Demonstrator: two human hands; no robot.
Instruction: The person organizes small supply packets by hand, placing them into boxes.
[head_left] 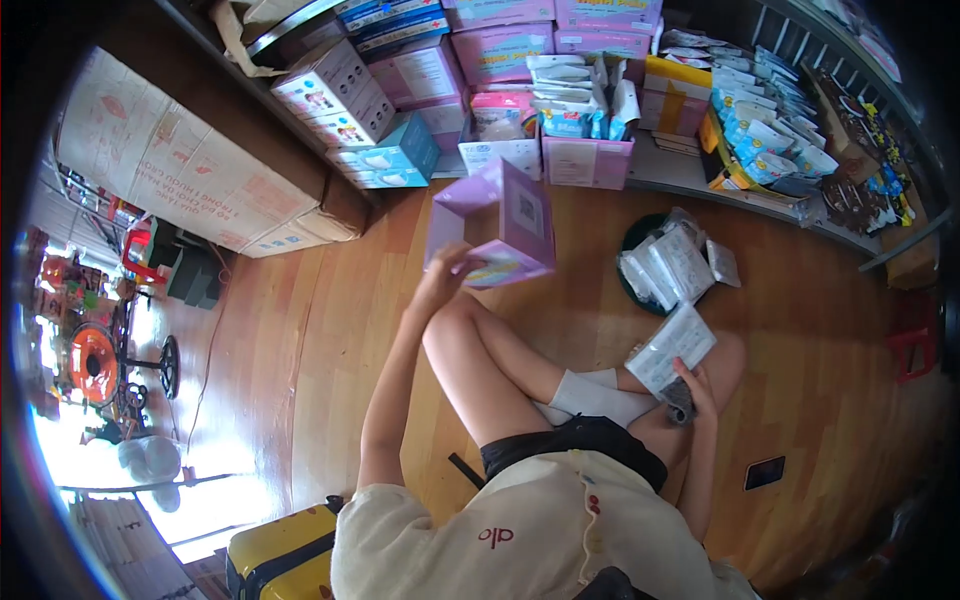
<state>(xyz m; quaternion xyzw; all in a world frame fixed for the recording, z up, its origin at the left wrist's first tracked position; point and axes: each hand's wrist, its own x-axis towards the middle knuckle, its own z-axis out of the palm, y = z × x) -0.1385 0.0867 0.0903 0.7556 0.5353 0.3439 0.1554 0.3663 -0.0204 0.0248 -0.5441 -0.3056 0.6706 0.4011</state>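
My left hand [449, 272] grips the lower edge of a purple box [525, 215], tilted above the floor with its open side showing. In my right hand [692, 385] is a clear plastic packet [672, 347] with white contents, held over my crossed legs; a small dark grey item [680, 400] lies against the same hand. Beyond the packet, a dark green round tray [632, 238] on the floor holds several similar packets [680, 262].
Shelves with purple boxes [587, 163], a light blue box [400, 155] and blue-white pouches [765, 135] stand ahead. A large carton [190, 165] is at the left. A phone [765, 473] lies on the floor at right, a yellow suitcase [285, 550] at lower left.
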